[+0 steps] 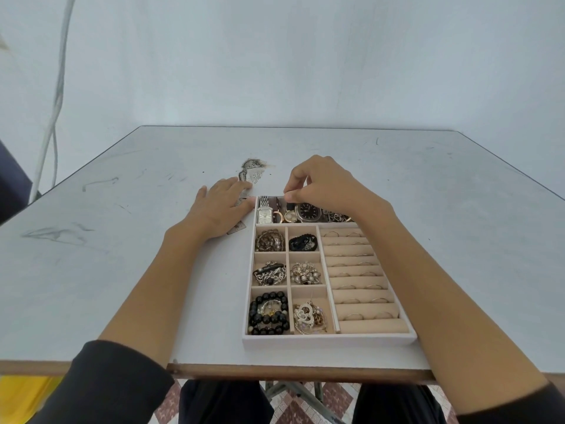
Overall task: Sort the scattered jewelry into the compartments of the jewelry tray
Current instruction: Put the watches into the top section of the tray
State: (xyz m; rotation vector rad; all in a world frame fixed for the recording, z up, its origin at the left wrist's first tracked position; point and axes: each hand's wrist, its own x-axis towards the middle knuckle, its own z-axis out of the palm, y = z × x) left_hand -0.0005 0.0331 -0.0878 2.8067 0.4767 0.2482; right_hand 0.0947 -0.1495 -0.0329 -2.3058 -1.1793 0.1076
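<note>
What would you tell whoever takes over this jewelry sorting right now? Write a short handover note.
Left grip: flat on the table, beside the tray.
Right grip: above the watches, pinching what looks like a dark strap.
Done: watches, bracelets and rings sit in tray slots.
Left: small glittery pieces on the table beyond the left grip. Something flat lies partly under that grip, unclear what.

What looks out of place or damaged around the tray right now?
The pale grey tabletop has a dark, chipped patch just beyond the flat left hand. Inside the white compartment tray, nothing stands out; the right hand seems to pinch a dark watch strap in its far section.
</note>
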